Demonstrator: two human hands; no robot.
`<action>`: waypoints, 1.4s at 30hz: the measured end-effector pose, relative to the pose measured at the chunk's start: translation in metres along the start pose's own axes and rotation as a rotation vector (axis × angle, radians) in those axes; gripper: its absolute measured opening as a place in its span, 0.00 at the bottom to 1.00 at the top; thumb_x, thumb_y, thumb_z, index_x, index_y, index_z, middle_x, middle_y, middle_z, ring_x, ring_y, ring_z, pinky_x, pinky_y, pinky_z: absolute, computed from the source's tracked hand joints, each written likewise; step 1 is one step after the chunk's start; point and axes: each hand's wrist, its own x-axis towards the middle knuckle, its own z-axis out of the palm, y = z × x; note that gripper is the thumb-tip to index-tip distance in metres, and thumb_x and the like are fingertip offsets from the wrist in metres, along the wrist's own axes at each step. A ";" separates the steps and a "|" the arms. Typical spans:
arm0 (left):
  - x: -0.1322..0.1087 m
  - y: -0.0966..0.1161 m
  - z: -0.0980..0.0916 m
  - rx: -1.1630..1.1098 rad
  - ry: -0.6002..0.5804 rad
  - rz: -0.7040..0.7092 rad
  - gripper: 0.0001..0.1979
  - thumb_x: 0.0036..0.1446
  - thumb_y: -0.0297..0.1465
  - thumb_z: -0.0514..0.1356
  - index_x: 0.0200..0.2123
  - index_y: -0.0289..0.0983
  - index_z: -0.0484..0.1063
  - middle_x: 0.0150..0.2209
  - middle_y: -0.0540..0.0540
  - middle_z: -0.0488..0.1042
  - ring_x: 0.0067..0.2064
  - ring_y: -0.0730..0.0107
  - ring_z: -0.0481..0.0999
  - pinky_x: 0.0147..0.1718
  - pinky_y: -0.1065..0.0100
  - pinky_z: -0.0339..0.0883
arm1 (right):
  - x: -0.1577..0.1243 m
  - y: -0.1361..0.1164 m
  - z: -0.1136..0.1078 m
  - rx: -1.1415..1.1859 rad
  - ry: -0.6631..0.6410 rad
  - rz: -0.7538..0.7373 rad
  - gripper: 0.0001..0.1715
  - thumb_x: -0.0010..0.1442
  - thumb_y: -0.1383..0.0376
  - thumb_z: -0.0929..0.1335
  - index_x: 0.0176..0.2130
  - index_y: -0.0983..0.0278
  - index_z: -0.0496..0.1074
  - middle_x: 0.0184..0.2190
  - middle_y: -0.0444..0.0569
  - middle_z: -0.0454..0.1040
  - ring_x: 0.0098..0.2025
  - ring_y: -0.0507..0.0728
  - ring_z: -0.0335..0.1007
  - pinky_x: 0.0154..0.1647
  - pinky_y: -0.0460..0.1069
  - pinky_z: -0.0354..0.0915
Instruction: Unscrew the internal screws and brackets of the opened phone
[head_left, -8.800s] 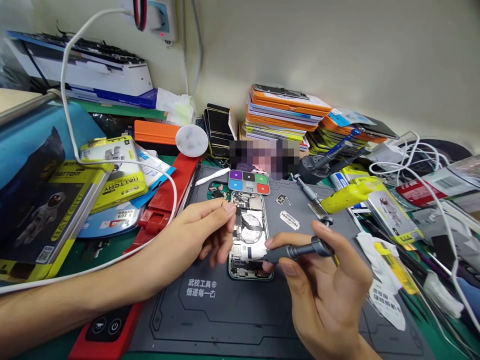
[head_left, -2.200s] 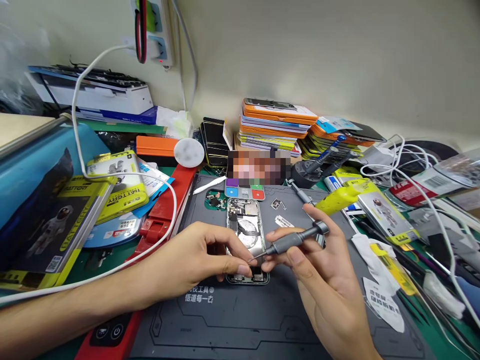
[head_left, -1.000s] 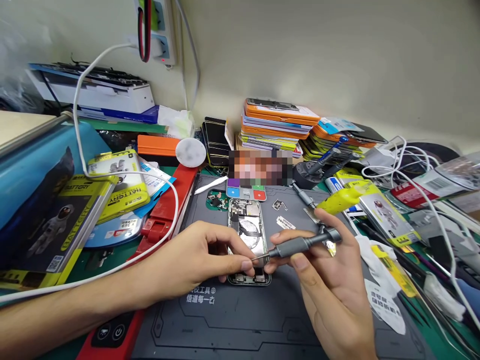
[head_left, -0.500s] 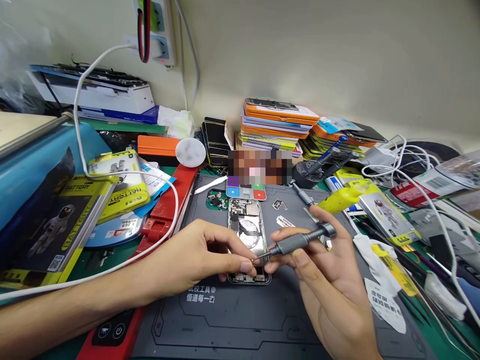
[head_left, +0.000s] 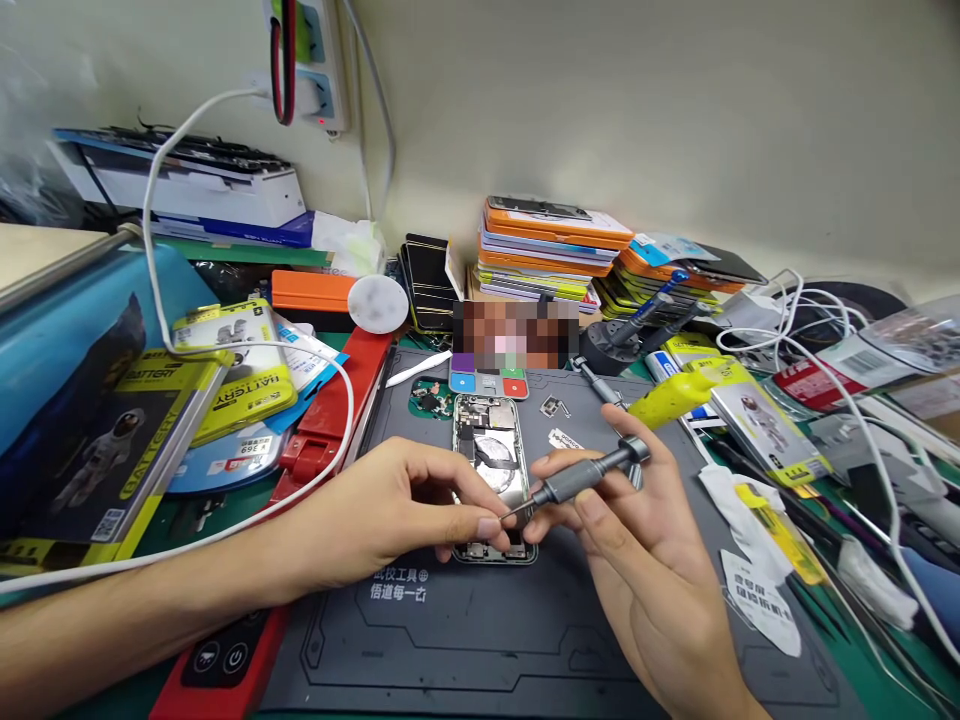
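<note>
An opened smartphone point(head_left: 493, 430) lies on the dark grey work mat point(head_left: 465, 650), its inner parts and round coil showing. My right hand point(head_left: 645, 560) grips a small grey precision screwdriver point(head_left: 581, 480), tilted with its tip down to the left over the phone's lower half. Beside that tip, my left hand point(head_left: 420, 510) is closed, thumb and index finger pressed together. Whatever those fingertips pinch is too small or hidden to make out. Both hands cover part of the phone's lower end.
Battery packs point(head_left: 97, 460) crowd the left, crossed by a white cable point(head_left: 315, 500). A yellow bottle point(head_left: 671, 400) and another screwdriver point(head_left: 596, 380) are right of the phone, near a razor blade point(head_left: 566, 442). Stacked boxes point(head_left: 551, 245) stand at the back.
The screwdriver and my right hand have shifted slightly left, and the handle's end sits a little further left and higher. My left hand keeps its pinch near the tip.
</note>
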 end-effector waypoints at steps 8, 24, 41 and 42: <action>0.000 -0.001 -0.001 0.000 0.015 -0.001 0.13 0.64 0.40 0.72 0.43 0.36 0.85 0.40 0.49 0.84 0.34 0.79 0.75 0.34 0.79 0.68 | 0.000 0.001 0.003 -0.102 0.049 -0.120 0.29 0.80 0.63 0.65 0.71 0.55 0.47 0.52 0.56 0.69 0.41 0.53 0.76 0.47 0.47 0.79; 0.002 -0.003 -0.002 -0.026 -0.027 0.041 0.11 0.67 0.38 0.69 0.43 0.35 0.83 0.41 0.48 0.84 0.35 0.80 0.76 0.34 0.80 0.69 | -0.003 0.001 -0.001 -0.059 0.025 -0.038 0.32 0.79 0.59 0.68 0.71 0.53 0.47 0.51 0.55 0.69 0.40 0.54 0.76 0.46 0.48 0.78; -0.001 -0.002 0.000 -0.133 -0.068 0.046 0.10 0.66 0.36 0.70 0.42 0.34 0.83 0.40 0.47 0.85 0.37 0.77 0.79 0.34 0.79 0.71 | 0.000 -0.002 0.000 0.015 0.021 0.035 0.37 0.78 0.59 0.69 0.72 0.54 0.45 0.51 0.55 0.70 0.39 0.53 0.76 0.47 0.46 0.78; -0.001 -0.002 0.001 -0.125 -0.068 0.043 0.10 0.66 0.36 0.70 0.42 0.34 0.83 0.41 0.47 0.85 0.38 0.77 0.79 0.34 0.79 0.72 | 0.000 -0.002 0.001 0.018 0.018 0.038 0.37 0.78 0.59 0.69 0.72 0.54 0.45 0.51 0.55 0.70 0.39 0.53 0.76 0.47 0.46 0.78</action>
